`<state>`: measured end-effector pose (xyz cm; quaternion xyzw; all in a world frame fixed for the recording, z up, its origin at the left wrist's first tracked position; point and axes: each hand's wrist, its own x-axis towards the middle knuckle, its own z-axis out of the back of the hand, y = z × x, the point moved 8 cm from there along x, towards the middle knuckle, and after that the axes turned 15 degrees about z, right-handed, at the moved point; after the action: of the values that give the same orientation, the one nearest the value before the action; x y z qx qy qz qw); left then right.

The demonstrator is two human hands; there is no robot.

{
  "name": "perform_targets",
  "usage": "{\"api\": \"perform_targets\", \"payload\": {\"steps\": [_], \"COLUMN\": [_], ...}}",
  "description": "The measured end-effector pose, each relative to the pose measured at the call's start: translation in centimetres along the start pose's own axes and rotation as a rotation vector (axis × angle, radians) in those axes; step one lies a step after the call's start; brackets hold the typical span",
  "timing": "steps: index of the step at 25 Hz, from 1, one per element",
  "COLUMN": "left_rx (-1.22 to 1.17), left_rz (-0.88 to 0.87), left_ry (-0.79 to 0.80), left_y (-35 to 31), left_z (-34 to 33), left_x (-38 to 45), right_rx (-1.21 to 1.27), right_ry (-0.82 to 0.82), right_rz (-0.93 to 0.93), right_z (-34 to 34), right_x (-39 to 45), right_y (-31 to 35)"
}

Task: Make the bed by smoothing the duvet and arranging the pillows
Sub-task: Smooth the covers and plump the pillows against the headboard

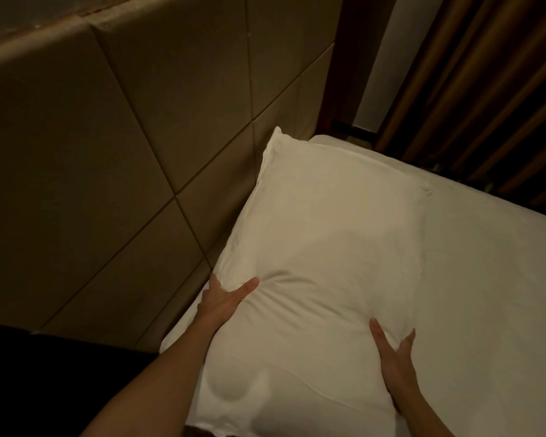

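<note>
A large white pillow (322, 241) lies at the head of the bed, its far corner against the padded headboard (114, 159). My left hand (223, 302) grips its left edge, thumb on top and fingers tucked between pillow and headboard. On the pillow's right edge my right hand (393, 357) clasps it, fingers spread on the fabric. Under and to the right of the pillow stretches the white bed cover (492, 279), smooth and flat. No second pillow shows.
The tan quilted headboard fills the left half of the view. Brown curtains (486, 89) hang beyond the bed's far side at the upper right, beside a dark wooden post (353, 58). A dark area lies at the lower left.
</note>
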<state>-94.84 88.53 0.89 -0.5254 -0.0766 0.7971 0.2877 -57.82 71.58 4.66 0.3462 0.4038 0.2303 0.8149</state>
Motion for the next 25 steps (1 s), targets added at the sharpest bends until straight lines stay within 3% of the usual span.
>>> {"api": "perform_targets", "payload": {"steps": [7,12,21,25], "left_rx": [0.164,0.143,0.256,0.226], "left_rz": [0.096,0.031,-0.222,-0.099], "left_ry": [-0.091,-0.195,-0.302,-0.251], "left_y": [0.2,-3.9,-16.9,-12.6], "left_z": [-1.6,0.8,5.7,6.7], "left_x": [0.1,-1.1,-3.8,-1.0], "right_rx": [-0.053,-0.124,0.149,0.084], "right_ry": [-0.109,-0.162,-0.252,-0.174], "right_rz": [-0.132,-0.153,-0.104,-0.153], "right_z": [-1.2,-2.2,-3.4,-5.4], "right_x": [1.2,1.9,2.1,0.8], "right_y": [-1.5,-0.2,4.1,3.7]}}
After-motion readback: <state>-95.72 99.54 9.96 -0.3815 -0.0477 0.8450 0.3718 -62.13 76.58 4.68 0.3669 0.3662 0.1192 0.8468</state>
